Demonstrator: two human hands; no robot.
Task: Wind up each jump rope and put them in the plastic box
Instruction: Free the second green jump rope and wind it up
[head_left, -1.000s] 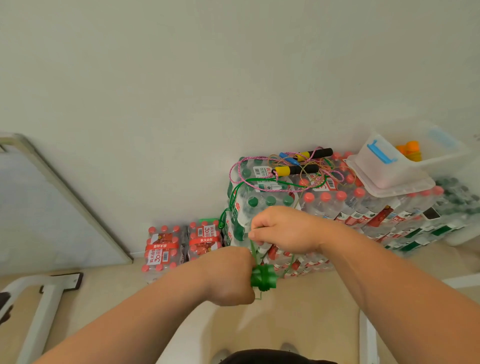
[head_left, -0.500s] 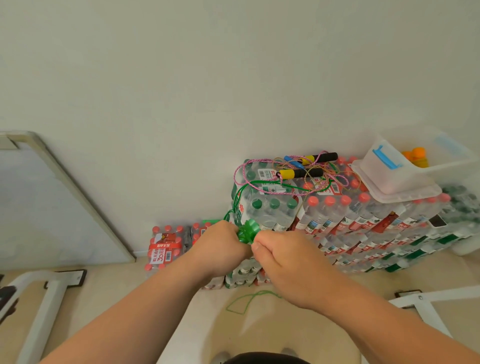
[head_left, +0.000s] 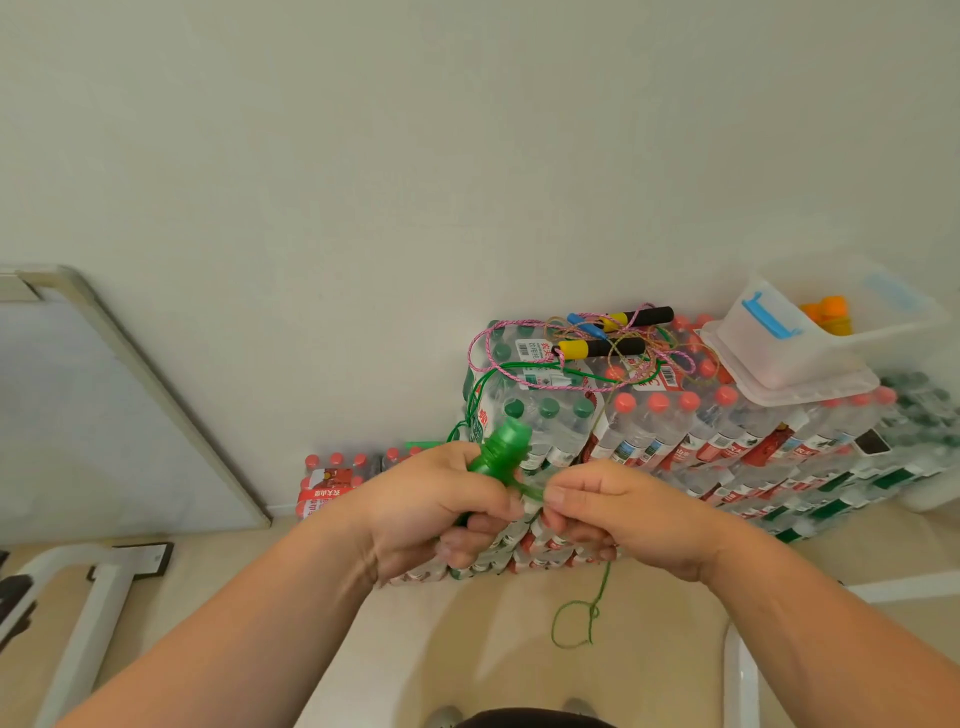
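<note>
The left hand (head_left: 431, 509) curls round the ribbed green plastic handle (head_left: 501, 447) of a jump rope. The right hand (head_left: 623, 514) pinches its thin green cord (head_left: 597, 597), which loops loosely below. Foam-handled ropes (head_left: 597, 347) lie tangled on shrink-wrapped water-bottle packs (head_left: 727, 436), beside the clear plastic box (head_left: 763, 353) holding something orange (head_left: 828, 312).

A single wide-angle camera rides on the person's head, facing forward and tilted down. Both forearms enter from the bottom edge, and the left hand (head_left: 436, 504) and right hand (head_left: 623, 514) meet close under the lens, just below the frame's centre. Farther off, the wall (head_left: 467, 182) fills the upper half, with stacked bottle packs (head_left: 727, 441) at its foot on the right and the floor (head_left: 467, 649) along the bottom.
</note>
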